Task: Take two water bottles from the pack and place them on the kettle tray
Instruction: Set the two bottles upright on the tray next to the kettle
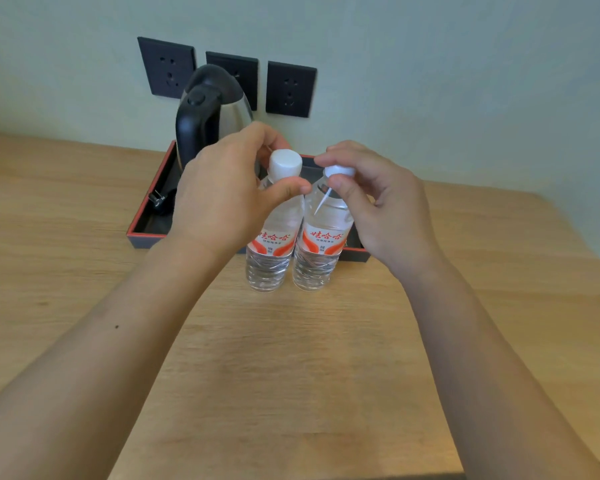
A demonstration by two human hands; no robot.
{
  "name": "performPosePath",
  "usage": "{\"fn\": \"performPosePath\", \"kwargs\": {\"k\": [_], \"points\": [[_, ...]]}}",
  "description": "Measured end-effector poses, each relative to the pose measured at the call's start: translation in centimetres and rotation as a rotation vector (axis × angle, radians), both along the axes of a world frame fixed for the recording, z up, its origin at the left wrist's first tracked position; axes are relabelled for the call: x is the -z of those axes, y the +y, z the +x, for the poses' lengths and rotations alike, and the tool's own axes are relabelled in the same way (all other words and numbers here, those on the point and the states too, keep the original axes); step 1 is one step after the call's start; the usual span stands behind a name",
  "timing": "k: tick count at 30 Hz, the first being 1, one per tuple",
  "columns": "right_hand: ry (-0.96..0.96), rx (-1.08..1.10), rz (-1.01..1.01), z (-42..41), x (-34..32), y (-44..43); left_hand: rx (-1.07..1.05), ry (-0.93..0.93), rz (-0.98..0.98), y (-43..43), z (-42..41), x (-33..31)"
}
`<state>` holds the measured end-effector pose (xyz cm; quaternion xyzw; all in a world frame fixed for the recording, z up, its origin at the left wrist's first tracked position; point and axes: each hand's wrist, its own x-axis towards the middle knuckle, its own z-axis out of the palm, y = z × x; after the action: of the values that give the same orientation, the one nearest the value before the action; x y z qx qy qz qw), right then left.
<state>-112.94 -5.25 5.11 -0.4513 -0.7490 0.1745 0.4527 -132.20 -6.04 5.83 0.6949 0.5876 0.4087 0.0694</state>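
Note:
Two clear water bottles with red-and-white labels and white caps stand side by side, touching, on the wooden table just in front of the kettle tray (142, 233). My left hand (222, 199) grips the neck of the left bottle (271, 251) below its cap. My right hand (381, 206) pinches the cap and neck of the right bottle (321, 251). The tray is black with a red rim and holds a steel kettle (212, 112) with a black handle at its left. The pack is not in view.
Three black wall sockets (290, 88) sit behind the kettle. A black plug and cord (160, 199) lie in the tray's left part. The wooden table (291, 358) runs wide toward me; its right edge is near the frame's right side.

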Motion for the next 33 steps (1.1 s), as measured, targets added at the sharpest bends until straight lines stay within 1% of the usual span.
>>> {"fn": "performPosePath", "kwargs": {"k": [6, 9, 12, 15, 17, 19, 22, 24, 27, 30, 33], "points": [[0.031, -0.016, 0.02, 0.4, 0.5, 0.3, -0.121, -0.072, -0.025, 0.0, 1.1, 0.2], [0.027, 0.042, 0.035, 0.1, 1.2, 0.1, -0.13, -0.106, -0.059, -0.5, 1.4, 0.0], [0.067, 0.056, -0.048, -0.5, 1.0, -0.8, -0.139, -0.121, -0.147, -0.9, 1.5, -0.8], [0.078, 0.007, -0.172, -0.6, 0.6, -1.7, -0.14, -0.208, -0.268, -1.5, 1.6, -1.1], [0.128, -0.019, -0.301, -0.1, 0.7, -2.1, -0.106, -0.286, -0.349, -1.8, 1.7, -0.6], [0.199, -0.034, -0.433, 0.5, 1.2, -2.5, -0.039, -0.317, -0.406, -2.5, 1.5, 0.3], [0.282, -0.071, -0.59, 1.4, 2.7, -3.0, 0.134, -0.385, -0.457, -3.5, 0.9, 1.8], [0.262, -0.1, -0.619, 1.6, 3.4, -2.7, 0.223, -0.405, -0.507, -3.5, 0.6, 2.7], [0.242, -0.11, -0.674, 1.6, 4.1, -1.8, 0.222, -0.409, -0.57, -3.4, 0.4, 4.7], [0.207, -0.073, -0.674, 1.2, 4.7, -1.3, 0.206, -0.44, -0.547, -3.2, 0.2, 7.1], [0.232, -0.03, -0.712, 0.5, 4.7, -0.8, 0.244, -0.449, -0.527, -2.0, -0.3, 8.0]]}}
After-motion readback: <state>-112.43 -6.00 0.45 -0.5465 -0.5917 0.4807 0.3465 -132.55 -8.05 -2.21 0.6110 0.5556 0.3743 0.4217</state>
